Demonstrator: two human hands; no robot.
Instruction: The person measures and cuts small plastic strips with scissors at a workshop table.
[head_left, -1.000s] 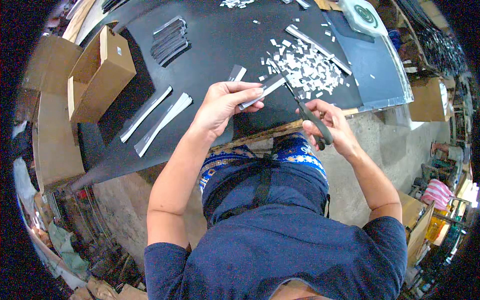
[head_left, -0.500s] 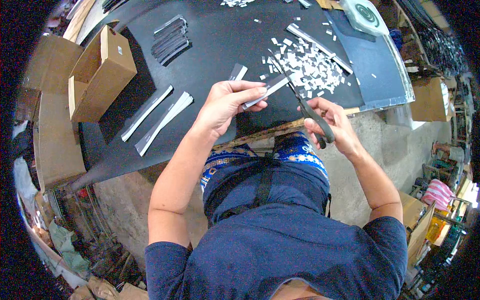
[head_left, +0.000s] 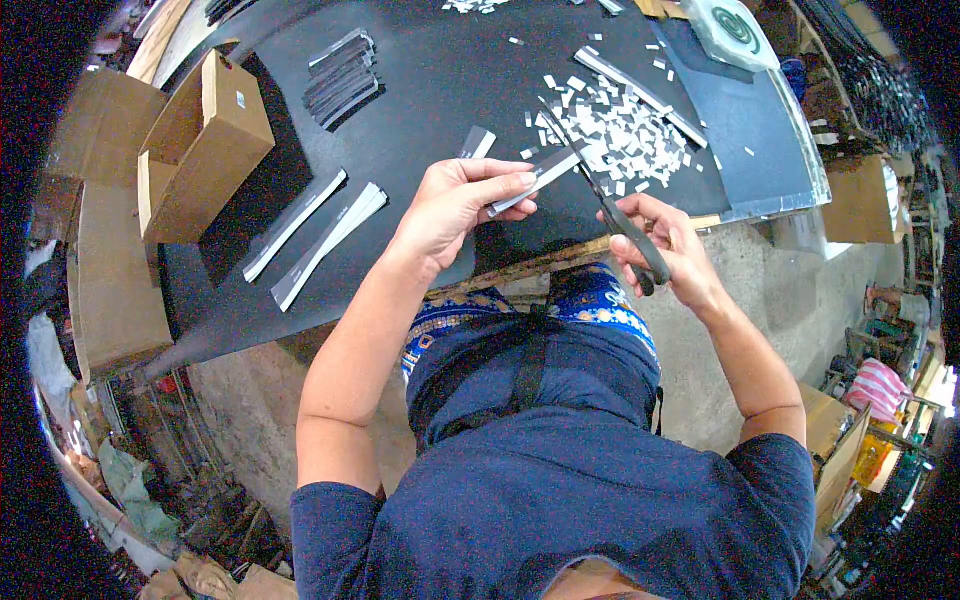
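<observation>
The strip (head_left: 535, 178) sits pinched in my left hand (head_left: 455, 215), its long axis running out rightward into the scissors (head_left: 610, 205) that my right hand (head_left: 665, 250) grips closed around the handles.

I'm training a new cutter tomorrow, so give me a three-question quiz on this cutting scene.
1. True or false: the right hand holds the scissors.
2. What does the left hand pinch?
A) a cardboard box
B) a grey strip
C) a tape roll
3. Fill in: the pile of small white pieces lies on the black ____.

Key:
1. True; the blades meet the strip's far end.
2. B, the grey strip.
3. Table.
</observation>
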